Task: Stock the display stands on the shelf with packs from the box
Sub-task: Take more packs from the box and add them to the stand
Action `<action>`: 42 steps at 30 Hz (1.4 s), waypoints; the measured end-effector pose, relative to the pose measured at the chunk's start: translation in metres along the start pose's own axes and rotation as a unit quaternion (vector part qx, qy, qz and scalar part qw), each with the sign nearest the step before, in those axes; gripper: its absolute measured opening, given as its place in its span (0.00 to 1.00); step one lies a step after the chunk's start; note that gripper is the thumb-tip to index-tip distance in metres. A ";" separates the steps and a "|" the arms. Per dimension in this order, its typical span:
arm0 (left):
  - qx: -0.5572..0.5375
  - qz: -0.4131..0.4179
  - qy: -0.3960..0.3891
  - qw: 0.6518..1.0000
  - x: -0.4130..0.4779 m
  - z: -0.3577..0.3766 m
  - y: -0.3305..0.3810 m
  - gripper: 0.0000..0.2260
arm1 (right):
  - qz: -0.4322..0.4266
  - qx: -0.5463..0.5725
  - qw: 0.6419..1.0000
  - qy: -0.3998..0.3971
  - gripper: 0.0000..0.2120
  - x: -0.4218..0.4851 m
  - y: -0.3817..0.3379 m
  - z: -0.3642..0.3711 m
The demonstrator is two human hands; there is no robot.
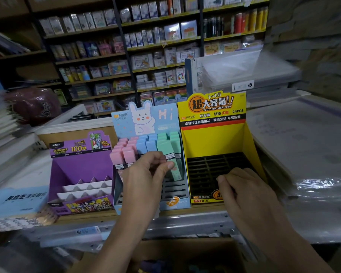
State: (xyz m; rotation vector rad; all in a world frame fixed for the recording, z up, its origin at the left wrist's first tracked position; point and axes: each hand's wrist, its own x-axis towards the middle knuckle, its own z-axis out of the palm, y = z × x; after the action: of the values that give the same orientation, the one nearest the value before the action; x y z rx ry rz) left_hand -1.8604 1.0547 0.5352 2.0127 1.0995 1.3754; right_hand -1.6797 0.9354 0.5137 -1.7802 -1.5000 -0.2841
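Three display stands sit side by side on the wooden shelf (91,216). Middle one, the light-blue bunny stand (146,119), is partly filled: pink packs (124,152) left, blue packs (146,143) centre, mint packs (171,142) right, front rows of slots bare. Left hand (146,174) is at this stand, thumb and fingers pinched on a mint-green pack (176,173) that stands upright at the front of the mint column; whether it is fully seated in its slot, can't tell. Yellow stand (213,138) on the right holds only its black slotted tray (205,166), no packs in it. Right hand (244,188) rests knuckles-up over the front of that tray, fingers curled down and close together; anything under them is hidden, so can't tell if it holds a pack. Purple stand (83,166) on the left shows white dividers. Cardboard box (185,251) is low, below the shelf edge between the forearms, dark inside, contents blurred. Behind, stocked store shelves (156,56); clear plastic sleeves (244,67) are stacked at the right.
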 end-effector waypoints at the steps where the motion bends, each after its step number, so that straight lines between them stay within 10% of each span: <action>1: 0.001 -0.003 -0.002 1.000 0.001 0.001 0.000 0.03 | 0.001 0.001 1.000 0.000 0.15 0.000 0.000 0.000; 31: 0.004 -0.036 -0.014 0.999 -0.018 -0.005 0.000 0.09 | -0.014 0.000 1.000 0.017 0.20 0.004 -0.005 0.000; 42: -0.077 0.009 -0.026 0.997 -0.069 -0.038 -0.019 0.03 | -0.058 0.092 0.991 0.082 0.03 -0.030 -0.035 -0.001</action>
State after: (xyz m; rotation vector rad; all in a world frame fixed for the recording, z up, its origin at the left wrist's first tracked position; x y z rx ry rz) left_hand -1.9146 1.0070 0.4990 1.9402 0.9259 1.3647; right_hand -1.7199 0.9128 0.5107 -1.4914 -1.4644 -0.3307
